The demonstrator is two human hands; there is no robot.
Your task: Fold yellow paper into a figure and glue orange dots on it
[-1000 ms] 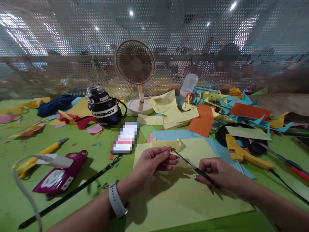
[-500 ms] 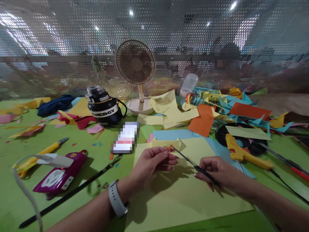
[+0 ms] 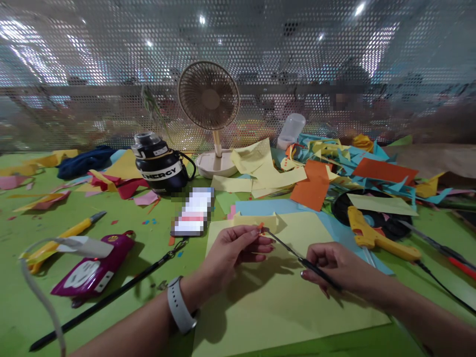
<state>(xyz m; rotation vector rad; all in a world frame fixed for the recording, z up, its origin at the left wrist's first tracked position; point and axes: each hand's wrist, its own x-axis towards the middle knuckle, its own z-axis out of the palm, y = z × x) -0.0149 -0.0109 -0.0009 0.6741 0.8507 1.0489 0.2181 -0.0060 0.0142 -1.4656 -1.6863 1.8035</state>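
Left hand point(image 3: 241, 245): thumb and forefinger pinched together on small orange paper piece point(image 3: 261, 227), which pokes out past their tips; other fingers loosely bent below. Right hand point(image 3: 330, 265): fingers closed round slim dark-handled tool point(image 3: 312, 268), its tip at right edge of orange piece, contact too small to tell. Both hands above pale yellow sheet point(image 3: 297, 307). Yellow glue gun point(image 3: 379, 240) beyond right hand; phone point(image 3: 193, 213) beyond left.
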